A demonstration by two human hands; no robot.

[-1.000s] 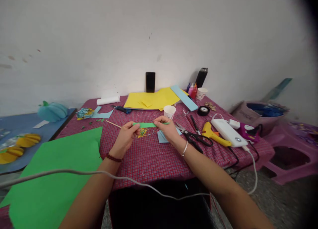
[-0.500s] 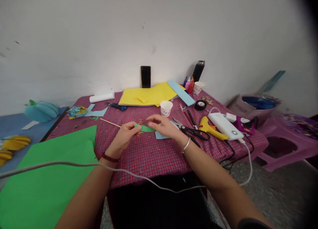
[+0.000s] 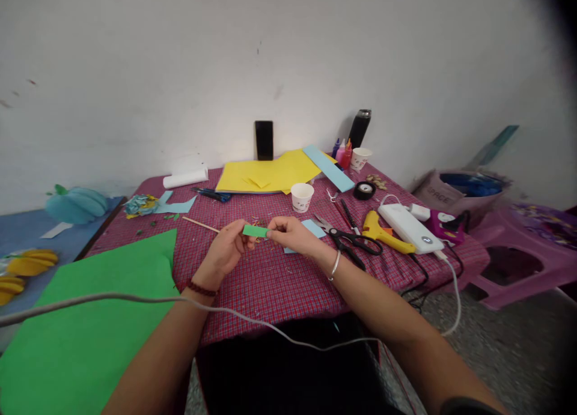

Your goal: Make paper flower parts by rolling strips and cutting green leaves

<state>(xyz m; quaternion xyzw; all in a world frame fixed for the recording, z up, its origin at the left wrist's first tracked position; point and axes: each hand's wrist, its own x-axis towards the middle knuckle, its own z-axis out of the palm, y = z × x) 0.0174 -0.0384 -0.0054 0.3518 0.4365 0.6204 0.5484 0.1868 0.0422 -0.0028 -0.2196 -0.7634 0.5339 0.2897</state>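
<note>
A short green paper strip hangs just above the red checked tablecloth, pinched at both ends. My left hand grips its left end with closed fingers, and my right hand pinches its right end. Under the hands lie small paper scraps, a light blue paper piece and a thin wooden stick. A large green sheet lies at my left.
Black scissors, a yellow glue gun, a white power bank and a tape roll lie to the right. A paper cup, yellow sheets and a phone stand behind. A grey cable crosses my forearms.
My hands have drawn closer together. The green strip between them now shows much shorter than a second ago. The view shifted slightly.
</note>
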